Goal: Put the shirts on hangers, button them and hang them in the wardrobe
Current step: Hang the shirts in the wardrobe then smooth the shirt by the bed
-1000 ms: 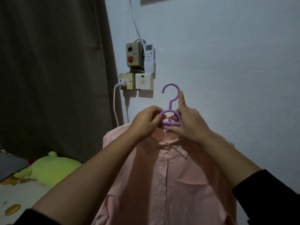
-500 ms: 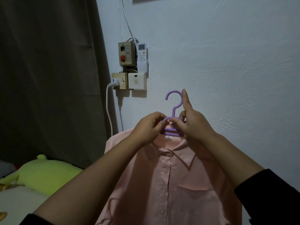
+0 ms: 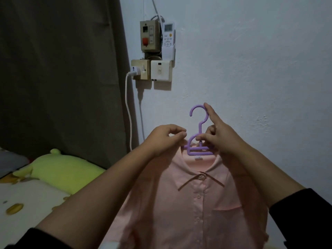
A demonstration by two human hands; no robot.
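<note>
The pink shirt (image 3: 197,203) is held upright before the wall on the purple hanger (image 3: 198,139), pinched at its neck by the right hand (image 3: 221,139) and at the collar by the left hand (image 3: 165,139).

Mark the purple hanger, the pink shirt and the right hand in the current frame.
purple hanger (image 3: 200,125): head view, on the stem below the hook.
pink shirt (image 3: 179,209): head view, on the front panel left of the button row.
right hand (image 3: 220,136): head view, on the back of the hand.
</note>
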